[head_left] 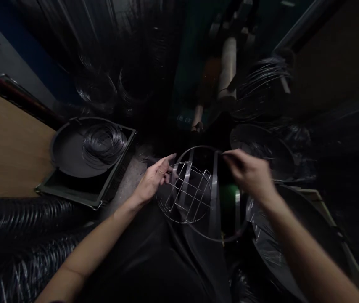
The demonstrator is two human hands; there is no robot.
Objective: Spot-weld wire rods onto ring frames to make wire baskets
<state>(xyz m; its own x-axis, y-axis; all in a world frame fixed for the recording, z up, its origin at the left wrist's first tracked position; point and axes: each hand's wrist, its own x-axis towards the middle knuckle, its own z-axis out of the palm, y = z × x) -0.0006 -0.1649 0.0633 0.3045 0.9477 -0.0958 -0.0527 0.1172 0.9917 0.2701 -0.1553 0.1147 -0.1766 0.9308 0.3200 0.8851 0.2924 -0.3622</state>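
A round wire grid rack point(184, 193) lies tilted in front of me, inside a larger metal ring frame point(212, 191) with flat cross strips. My left hand point(154, 179) grips the rack's left rim, fingers curled round the wire. My right hand point(250, 170) pinches the top of the larger ring at its upper right. The scene is very dark and fine detail is lost.
A dark round pan holding a coil of wire rings point(104, 143) sits in a green crate point(88, 189) at left. Stacked wire rings point(18, 235) lie at lower left. Another dark pan point(293, 235) is at right. A wooden board point(6, 147) is far left.
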